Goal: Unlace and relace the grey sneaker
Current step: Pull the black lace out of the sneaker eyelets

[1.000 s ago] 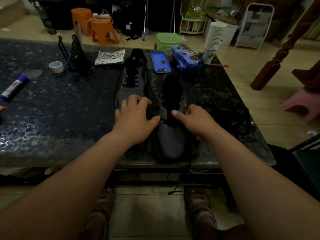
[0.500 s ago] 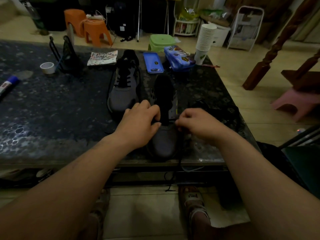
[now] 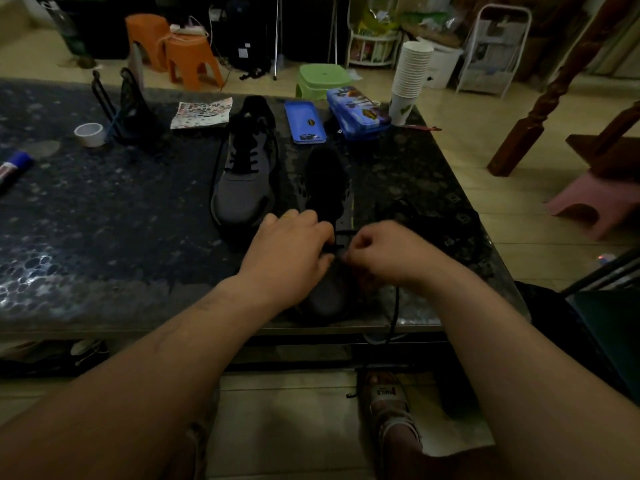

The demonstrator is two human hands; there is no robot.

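Observation:
A grey sneaker (image 3: 329,292) stands near the front edge of the dark table (image 3: 104,220), toe toward me, its black tongue open. My left hand (image 3: 291,251) grips the sneaker's left side by the lowest eyelets. My right hand (image 3: 384,251) is curled and pinches the black lace (image 3: 394,313) at the right eyelets. The lace hangs over the table edge down to the floor. A short stretch of lace crosses between my two hands. A second grey sneaker (image 3: 246,174), laced in black, lies to the left behind it.
Behind the sneakers lie a blue tin lid (image 3: 304,123), a blue pencil case (image 3: 356,112) and a stack of paper cups (image 3: 410,81). A tape roll (image 3: 89,134), a black stand (image 3: 131,105) and a glue stick (image 3: 14,168) sit at left. Stools stand on the floor beyond.
Both hands have closed in over the lower eyelets. The right hand went from an extended thumb to a curled pinch on the lace, and a lace strand now hangs off the table edge.

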